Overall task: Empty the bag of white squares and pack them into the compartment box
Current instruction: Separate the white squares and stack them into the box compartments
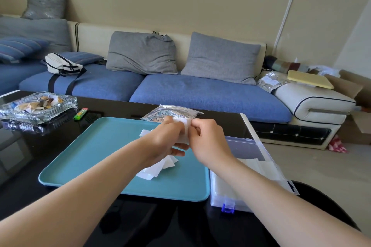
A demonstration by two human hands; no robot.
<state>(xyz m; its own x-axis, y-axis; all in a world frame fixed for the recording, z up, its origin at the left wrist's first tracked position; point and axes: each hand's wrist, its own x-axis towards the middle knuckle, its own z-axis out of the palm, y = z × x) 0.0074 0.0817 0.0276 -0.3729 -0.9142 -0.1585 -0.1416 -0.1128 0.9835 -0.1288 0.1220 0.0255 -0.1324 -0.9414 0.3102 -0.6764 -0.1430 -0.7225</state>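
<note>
Hands meet at frame centre, over the far part of the teal tray [90,146]. The left hand [167,138] grasps a small stack [184,126] of white squares from the left, fingers curled round it. The right hand [204,136] pinches the right edge of the same stack, fingers bent. Loose squares [158,167] lie heaped on the tray just below the left hand, partly hidden by the wrist; one more white edge shows just left of that hand. Silver bag [170,112] lies flat on the black table [24,166] at the tray's far edge, just behind the hands. Clear box [218,198] with blue latch [227,207] sits at lower right, just beside the tray's right side, lid open. White material shows inside the box, but which compartment it is in cannot be told, as the right forearm covers much of it. Left edge of frame: glass ashtray [38,106], with green lighter [80,114] beside it on the table. Background: blue sofa [200,94] with grey cushions [220,58].
</note>
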